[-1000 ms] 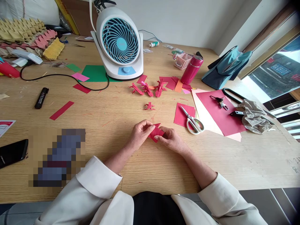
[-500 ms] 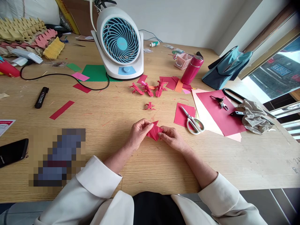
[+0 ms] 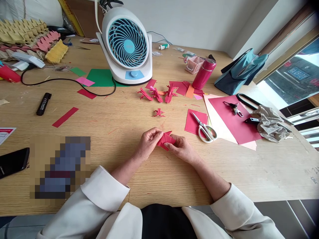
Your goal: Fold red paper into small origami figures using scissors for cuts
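Observation:
A small folded piece of red paper (image 3: 164, 139), with creases and pointed flaps, is held between both hands just above the table. My left hand (image 3: 150, 141) pinches its left edge between thumb and fingers. On the right side, my right hand (image 3: 183, 147) grips it, the thumb lying across its front and the fingers behind. The paper's underside and the tips of several fingers are hidden. Beyond the hands sits a small red origami figure (image 3: 159, 113). Farther back, several larger red origami figures (image 3: 157, 94) stand in a row.
White-handled scissors (image 3: 207, 132) rest on square red paper (image 3: 189, 124) at the right. A fan (image 3: 129, 46) stands at the back, its black cable (image 3: 72, 79) running left. A red bottle (image 3: 204, 73), a teal bag (image 3: 240, 73), a marker (image 3: 44, 104) and a phone (image 3: 15, 162) surround the workspace.
My right thumb has moved inward across the paper, and the right fingers have gone farther behind it. The paper has tilted, its top point now leaning right. Both hands keep their hold.

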The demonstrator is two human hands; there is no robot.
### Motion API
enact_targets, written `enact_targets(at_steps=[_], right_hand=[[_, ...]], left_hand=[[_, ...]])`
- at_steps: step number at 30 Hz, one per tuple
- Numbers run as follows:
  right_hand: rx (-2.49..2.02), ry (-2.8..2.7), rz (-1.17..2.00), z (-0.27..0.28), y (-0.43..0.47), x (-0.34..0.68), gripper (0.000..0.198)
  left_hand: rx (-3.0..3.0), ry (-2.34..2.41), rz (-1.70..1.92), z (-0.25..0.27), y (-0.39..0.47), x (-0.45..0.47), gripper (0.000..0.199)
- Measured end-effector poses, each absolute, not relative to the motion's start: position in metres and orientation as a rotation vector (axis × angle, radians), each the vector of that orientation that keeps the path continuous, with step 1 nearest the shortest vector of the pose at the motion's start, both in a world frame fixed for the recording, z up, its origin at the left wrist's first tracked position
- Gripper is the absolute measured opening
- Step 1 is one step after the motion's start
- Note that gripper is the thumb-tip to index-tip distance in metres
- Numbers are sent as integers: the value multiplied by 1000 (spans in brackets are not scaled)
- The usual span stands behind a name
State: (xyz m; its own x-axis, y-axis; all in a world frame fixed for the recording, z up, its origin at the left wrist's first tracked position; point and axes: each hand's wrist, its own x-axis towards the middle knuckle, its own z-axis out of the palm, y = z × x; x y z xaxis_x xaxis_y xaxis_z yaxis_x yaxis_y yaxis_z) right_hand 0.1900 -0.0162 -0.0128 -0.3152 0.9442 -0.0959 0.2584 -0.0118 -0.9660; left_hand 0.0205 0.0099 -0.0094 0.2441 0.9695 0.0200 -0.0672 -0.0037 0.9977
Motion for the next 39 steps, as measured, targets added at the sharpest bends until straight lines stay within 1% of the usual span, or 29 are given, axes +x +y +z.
enact_targets(at_steps=[3,10,23,31,39], right_hand=[[-1265,-1615,1372,-11,-16,190,34],[-1316,-1645,1336,-9,-17,190,33],[-1380,-1767,1213,-3,-19,187,29],[-1321,-1668,1264,-8,-18,189,30],[-1277,-1557,1348,-16,-15,190,39]], left_hand=[[1260,973,1067,-5,10,20,34],[1301,940,1067,-9,12,19,34],[1473,991,1039,-21,20,13,20],[1393,976,1020,-20,18,14,22],[1418,938,916,-14,17,16,22]])
